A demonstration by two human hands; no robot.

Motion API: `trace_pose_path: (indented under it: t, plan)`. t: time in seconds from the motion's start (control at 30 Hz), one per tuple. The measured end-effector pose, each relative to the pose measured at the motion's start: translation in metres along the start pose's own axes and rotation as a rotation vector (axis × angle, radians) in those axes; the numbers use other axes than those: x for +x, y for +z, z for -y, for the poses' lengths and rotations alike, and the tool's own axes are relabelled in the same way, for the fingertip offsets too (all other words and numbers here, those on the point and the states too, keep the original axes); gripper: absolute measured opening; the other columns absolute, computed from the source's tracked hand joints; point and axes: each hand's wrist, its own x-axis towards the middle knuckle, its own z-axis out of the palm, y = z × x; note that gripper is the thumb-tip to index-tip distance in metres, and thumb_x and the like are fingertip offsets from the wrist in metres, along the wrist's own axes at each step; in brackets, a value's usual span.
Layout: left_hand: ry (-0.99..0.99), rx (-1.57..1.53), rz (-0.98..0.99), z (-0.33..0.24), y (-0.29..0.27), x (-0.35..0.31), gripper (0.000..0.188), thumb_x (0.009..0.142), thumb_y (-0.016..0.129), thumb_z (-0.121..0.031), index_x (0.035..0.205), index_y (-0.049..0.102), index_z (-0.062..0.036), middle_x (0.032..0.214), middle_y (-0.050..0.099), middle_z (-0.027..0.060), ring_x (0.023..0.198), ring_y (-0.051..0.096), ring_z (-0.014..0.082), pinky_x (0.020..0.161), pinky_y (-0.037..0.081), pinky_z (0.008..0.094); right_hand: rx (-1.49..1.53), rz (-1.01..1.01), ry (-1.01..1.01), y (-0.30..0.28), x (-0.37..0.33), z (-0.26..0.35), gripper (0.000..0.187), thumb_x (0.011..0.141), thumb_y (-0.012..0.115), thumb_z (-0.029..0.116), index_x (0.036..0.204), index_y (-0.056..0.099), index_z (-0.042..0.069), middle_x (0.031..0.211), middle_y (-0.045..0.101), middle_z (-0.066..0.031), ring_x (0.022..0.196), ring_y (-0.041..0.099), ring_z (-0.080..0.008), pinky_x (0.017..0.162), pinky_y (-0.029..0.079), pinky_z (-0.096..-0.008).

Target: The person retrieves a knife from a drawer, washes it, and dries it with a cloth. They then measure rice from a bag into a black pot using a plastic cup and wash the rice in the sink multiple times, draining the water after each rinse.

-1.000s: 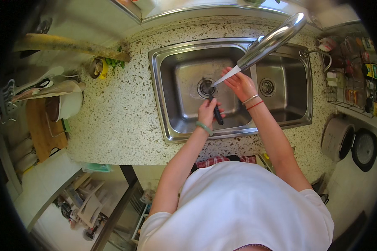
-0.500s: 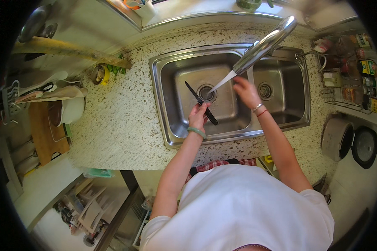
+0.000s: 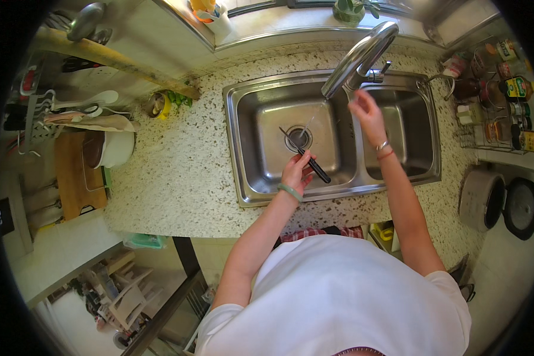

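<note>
Over the left basin of the steel sink (image 3: 267,188), my left hand (image 3: 296,172) is closed on a knife (image 3: 320,170). The knife's black handle slants toward me and its narrow dark blade points away, across the drain (image 3: 298,139). My right hand (image 3: 368,115) is raised by the divider between the two basins, just below the faucet (image 3: 362,53) and its side lever (image 3: 385,67). Its fingers are loosely bent and apart, with nothing in them. A thin trickle of water (image 3: 308,126) falls from the spout close to the blade.
Speckled counter (image 3: 166,178) surrounds the sink. A yellow cup (image 3: 158,105) with greens, a white pot (image 3: 118,148) and a wooden board (image 3: 71,172) are on the left. To the right are a rack of jars (image 3: 504,101) and an open-lidded cooker (image 3: 482,199).
The broad stream of water has thinned to a trickle. My right hand has moved up toward the faucet lever. The left hand keeps hold of the knife over the basin.
</note>
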Motion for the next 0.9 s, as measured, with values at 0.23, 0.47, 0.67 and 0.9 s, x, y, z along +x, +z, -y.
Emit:
trace_pose_path:
  t: [0.23, 0.47, 0.67, 0.9]
  plan:
    - [0.083, 0.0, 0.033, -0.001, 0.0, -0.013, 0.028, 0.088, 0.069, -0.039, 0.1, 0.057, -0.017, 0.096, 0.064, -0.005, 0.078, 0.056, 0.0078, 0.063, 0.044, 0.0235, 0.061, -0.469, -0.085, -0.043, 0.049, 0.005, 0.063, 0.088, 0.067, 0.029, 0.14, 0.042, 0.003, 0.136, 0.049, -0.0153, 0.125, 0.046, -0.0193, 0.103, 0.037, -0.0332]
    - [0.074, -0.043, 0.02, 0.003, 0.017, -0.02, 0.03, 0.085, 0.072, -0.036, 0.1, 0.055, -0.0153, 0.094, 0.065, -0.0041, 0.078, 0.056, 0.0086, 0.062, 0.044, 0.0244, 0.2, -0.225, -0.097, -0.087, 0.085, 0.008, 0.058, 0.09, 0.065, 0.026, 0.138, 0.044, 0.002, 0.13, 0.052, -0.0104, 0.116, 0.05, -0.0149, 0.097, 0.041, -0.0301]
    - [0.164, -0.096, -0.144, 0.016, 0.02, -0.015, 0.051, 0.077, 0.08, -0.036, 0.109, 0.044, -0.0165, 0.095, 0.063, -0.0013, 0.079, 0.061, 0.0128, 0.065, 0.045, 0.0288, -0.4, 0.376, -0.235, 0.006, -0.099, 0.055, 0.053, 0.082, 0.074, 0.028, 0.122, 0.051, 0.003, 0.108, 0.065, -0.0138, 0.094, 0.065, -0.0231, 0.079, 0.052, -0.0348]
    - [0.237, 0.195, -0.098, 0.026, 0.038, -0.037, 0.076, 0.083, 0.068, -0.051, 0.14, 0.033, -0.0148, 0.134, 0.05, 0.0106, 0.126, 0.045, 0.0247, 0.093, 0.041, 0.0499, -0.467, 0.388, 0.12, -0.004, -0.135, 0.037, 0.025, 0.088, 0.064, 0.022, 0.106, 0.058, 0.004, 0.078, 0.064, -0.0198, 0.074, 0.063, -0.0375, 0.063, 0.048, -0.0422]
